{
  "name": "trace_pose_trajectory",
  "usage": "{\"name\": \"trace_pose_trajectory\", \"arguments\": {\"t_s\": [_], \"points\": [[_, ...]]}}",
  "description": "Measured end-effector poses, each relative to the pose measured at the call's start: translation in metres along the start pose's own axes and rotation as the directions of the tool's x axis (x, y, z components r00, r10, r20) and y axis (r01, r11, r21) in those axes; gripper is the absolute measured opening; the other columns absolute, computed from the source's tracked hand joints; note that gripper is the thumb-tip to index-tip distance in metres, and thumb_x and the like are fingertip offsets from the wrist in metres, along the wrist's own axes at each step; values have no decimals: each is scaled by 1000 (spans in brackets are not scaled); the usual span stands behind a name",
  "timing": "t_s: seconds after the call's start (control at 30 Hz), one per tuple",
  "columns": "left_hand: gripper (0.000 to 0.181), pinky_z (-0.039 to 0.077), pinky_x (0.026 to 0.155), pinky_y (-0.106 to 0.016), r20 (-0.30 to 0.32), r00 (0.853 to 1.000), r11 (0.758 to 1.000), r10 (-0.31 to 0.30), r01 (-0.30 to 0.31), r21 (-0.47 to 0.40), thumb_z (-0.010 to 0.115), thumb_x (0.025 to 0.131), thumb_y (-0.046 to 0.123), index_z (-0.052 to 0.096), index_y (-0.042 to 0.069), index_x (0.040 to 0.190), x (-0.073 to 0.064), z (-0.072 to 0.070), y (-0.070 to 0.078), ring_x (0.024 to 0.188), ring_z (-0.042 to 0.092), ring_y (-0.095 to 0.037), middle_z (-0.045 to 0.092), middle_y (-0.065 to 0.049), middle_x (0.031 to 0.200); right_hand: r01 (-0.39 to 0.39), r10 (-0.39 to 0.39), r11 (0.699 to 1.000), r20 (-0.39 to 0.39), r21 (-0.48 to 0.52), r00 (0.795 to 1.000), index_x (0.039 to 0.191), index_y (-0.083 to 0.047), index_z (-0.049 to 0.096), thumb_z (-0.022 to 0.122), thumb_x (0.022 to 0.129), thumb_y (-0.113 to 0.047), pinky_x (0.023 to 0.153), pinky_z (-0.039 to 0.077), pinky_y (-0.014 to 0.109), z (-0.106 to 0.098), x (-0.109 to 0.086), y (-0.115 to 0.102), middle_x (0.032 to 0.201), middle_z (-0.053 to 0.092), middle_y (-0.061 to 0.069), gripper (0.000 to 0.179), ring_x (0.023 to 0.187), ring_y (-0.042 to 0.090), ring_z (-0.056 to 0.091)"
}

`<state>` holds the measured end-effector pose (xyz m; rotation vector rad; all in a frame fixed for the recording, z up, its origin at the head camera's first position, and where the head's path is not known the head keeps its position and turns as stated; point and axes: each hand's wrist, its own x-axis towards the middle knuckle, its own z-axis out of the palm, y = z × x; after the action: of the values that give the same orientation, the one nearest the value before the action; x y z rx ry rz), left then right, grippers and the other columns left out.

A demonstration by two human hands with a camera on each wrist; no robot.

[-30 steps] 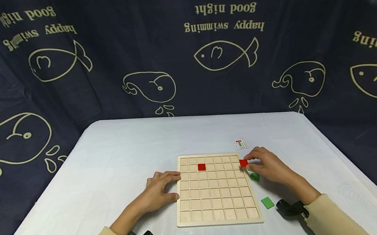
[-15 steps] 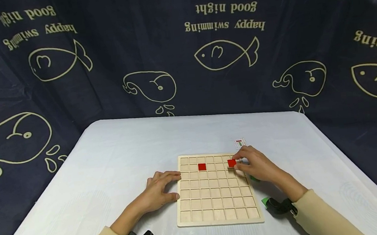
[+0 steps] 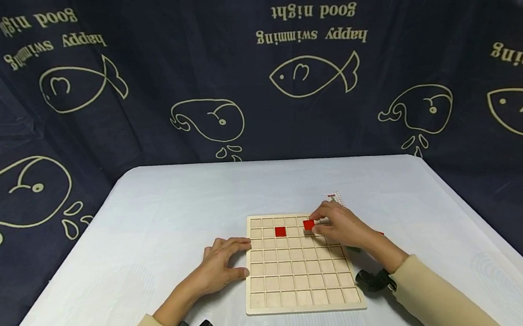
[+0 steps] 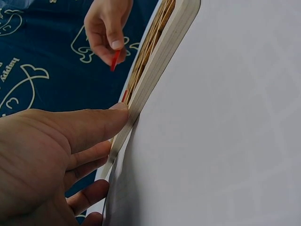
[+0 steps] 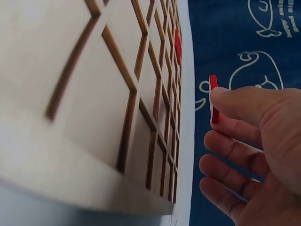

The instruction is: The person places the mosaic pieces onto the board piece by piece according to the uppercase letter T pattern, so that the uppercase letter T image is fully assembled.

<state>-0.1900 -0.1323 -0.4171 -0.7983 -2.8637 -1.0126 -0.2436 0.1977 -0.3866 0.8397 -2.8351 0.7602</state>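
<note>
The right hand (image 3: 342, 226) is pinching a red tile (image 3: 308, 225) above the grid board (image 3: 303, 286); a placed red tile (image 3: 280, 231) is lying left of that grip.

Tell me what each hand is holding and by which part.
Right hand pinches a red tile by its edge. Left hand holds nothing, fingers resting on the wooden board left edge.

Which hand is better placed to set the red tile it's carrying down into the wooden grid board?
Right. The right hand already pinches the red tile above the board, while the left hand rests against the board's left edge.
</note>
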Motion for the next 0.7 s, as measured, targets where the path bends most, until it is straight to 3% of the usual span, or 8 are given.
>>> {"name": "trace_pose_trajectory", "arguments": {"t_s": [0.7], "points": [[52, 24, 82, -33, -11, 1000, 1000, 5, -5, -2, 75, 76, 23, 60, 12, 125, 0, 0, 0, 111, 43, -17, 52, 4, 138, 7, -5, 1000, 67, -26, 998, 103, -10, 70, 70, 84, -23, 72, 41, 28, 16, 22, -9, 97, 62, 0, 22, 85, 12, 47]]}}
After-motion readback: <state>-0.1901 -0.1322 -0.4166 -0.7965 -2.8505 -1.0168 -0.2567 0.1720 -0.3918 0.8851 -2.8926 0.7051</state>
